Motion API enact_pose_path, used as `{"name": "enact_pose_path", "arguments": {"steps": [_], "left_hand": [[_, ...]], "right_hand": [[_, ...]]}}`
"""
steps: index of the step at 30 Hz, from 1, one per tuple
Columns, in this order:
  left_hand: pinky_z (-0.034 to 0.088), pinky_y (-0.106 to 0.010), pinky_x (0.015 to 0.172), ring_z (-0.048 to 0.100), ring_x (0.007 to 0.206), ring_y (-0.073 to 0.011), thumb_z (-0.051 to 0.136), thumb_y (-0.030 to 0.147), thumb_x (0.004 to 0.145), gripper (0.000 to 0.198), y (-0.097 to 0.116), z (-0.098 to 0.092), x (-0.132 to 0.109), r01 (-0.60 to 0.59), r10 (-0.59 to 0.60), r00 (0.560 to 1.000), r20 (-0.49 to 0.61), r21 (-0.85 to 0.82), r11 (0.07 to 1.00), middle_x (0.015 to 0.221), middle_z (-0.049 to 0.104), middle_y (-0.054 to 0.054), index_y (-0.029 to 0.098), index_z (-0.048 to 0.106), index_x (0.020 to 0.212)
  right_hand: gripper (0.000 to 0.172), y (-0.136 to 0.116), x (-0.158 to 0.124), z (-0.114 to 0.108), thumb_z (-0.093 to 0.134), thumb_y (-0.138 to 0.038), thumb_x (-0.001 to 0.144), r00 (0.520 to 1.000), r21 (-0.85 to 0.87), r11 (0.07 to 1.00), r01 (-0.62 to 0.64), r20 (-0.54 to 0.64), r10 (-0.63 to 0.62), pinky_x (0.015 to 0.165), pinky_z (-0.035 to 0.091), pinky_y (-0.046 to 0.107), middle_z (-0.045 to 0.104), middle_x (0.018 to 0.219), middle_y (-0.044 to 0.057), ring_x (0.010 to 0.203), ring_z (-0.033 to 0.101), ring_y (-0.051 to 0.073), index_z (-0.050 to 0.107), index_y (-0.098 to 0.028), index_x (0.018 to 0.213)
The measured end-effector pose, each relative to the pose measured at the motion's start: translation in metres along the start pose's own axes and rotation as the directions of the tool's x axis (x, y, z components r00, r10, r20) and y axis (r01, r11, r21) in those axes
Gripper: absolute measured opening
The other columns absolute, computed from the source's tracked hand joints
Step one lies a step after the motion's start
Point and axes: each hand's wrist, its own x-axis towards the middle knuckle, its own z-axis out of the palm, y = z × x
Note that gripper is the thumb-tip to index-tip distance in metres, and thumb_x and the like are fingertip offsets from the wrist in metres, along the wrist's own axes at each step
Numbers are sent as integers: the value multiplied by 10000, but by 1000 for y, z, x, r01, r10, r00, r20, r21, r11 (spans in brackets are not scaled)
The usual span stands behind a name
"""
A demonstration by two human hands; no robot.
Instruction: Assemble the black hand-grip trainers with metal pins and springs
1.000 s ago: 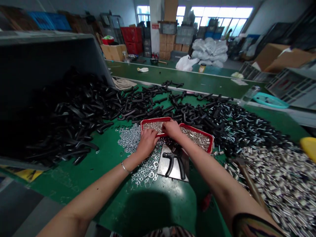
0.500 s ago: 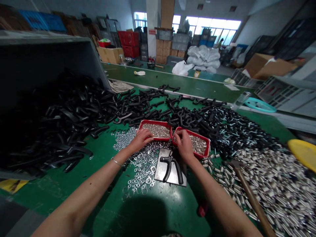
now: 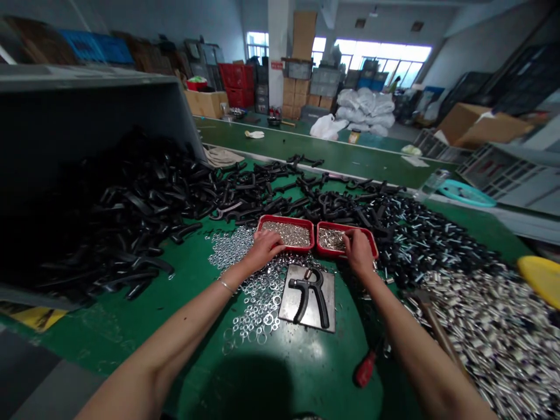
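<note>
My left hand is at the front left of the left red tray, which holds many tiny metal parts. Its fingers are curled together; what they pinch, if anything, is hidden. My right hand reaches into the right red tray, fingertips bunched among small metal pins. I cannot make out anything between them. Between my forearms, a black two-handled hand gripper lies on a square metal plate. A small metal cylinder sits at its top.
Loose metal rings spread left of the plate. Black handles spill from a grey bin. Metal cylinders pile at right, with a hammer on them. A red-handled tool lies near my right forearm.
My right hand has moved right, from the right tray's left end to its middle. The metal cylinder now sits within the hand gripper's top, and its curved black piece shows. My left hand stays at its tray.
</note>
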Motion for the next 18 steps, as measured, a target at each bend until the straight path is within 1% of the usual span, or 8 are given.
{"name": "enact_pose_path", "arguments": {"steps": [3,5,7,8,11,14,16,18], "left_hand": [[300,-384,920,524,979,-208,570,355,965,195,0,3,4,-1,1,1000,-10,6,1000,938,627,-16,186,621,882],[299,-380,925,526,985,-206,569,352,964,187,-2,4,6,-9,9,1000,0,-8,1000,946,635,-15,189,627,893],[297,-378,928,528,989,-205,571,357,961,188,-5,2,9,-26,26,999,24,-25,999,951,644,-15,193,635,897],[295,-378,931,529,991,-206,574,360,958,190,-7,1,10,-33,34,999,37,-29,999,952,647,-16,192,637,895],[298,-380,946,531,1001,-210,576,365,949,197,-11,-2,15,-22,24,998,61,-32,999,960,652,-23,188,637,887],[316,-389,962,539,987,-211,549,362,955,209,-11,-5,16,4,-1,998,64,-37,999,960,653,-29,188,632,874],[330,-404,975,541,982,-219,526,346,965,207,-5,-6,13,-5,6,999,54,-7,1000,960,650,-37,189,634,883],[337,-428,996,527,1041,-243,512,316,972,186,10,-2,7,-31,31,1000,-6,58,998,1030,643,-66,185,644,979]], "right_hand": [[253,0,4,-9,524,-457,893,998,61,996,-58,-23,60,822,460,403,663,881,109,829,580,256,563,-208,866],[273,-9,-1,-14,487,-462,909,991,107,988,-113,-57,120,817,462,397,669,908,112,833,589,246,564,-200,899],[289,-22,-14,-19,477,-462,914,986,159,976,-148,-48,158,817,469,387,677,939,108,848,603,238,578,-192,935],[288,-30,-22,-21,495,-461,906,987,185,970,-155,-16,161,809,474,378,685,936,98,845,613,233,592,-192,937],[253,-50,-52,-28,564,-439,863,982,247,956,-160,135,129,764,494,347,712,887,55,791,640,215,646,-204,911],[231,-63,-79,-34,581,-416,848,953,290,936,-199,279,116,735,503,341,728,869,42,762,655,212,678,-211,892],[221,-67,-89,-36,595,-415,840,923,315,912,-264,356,144,738,503,346,730,852,39,775,662,218,685,-214,864],[216,-67,-94,-37,621,-423,829,901,338,883,-326,393,183,754,500,352,728,838,35,796,665,224,686,-217,833]]}}
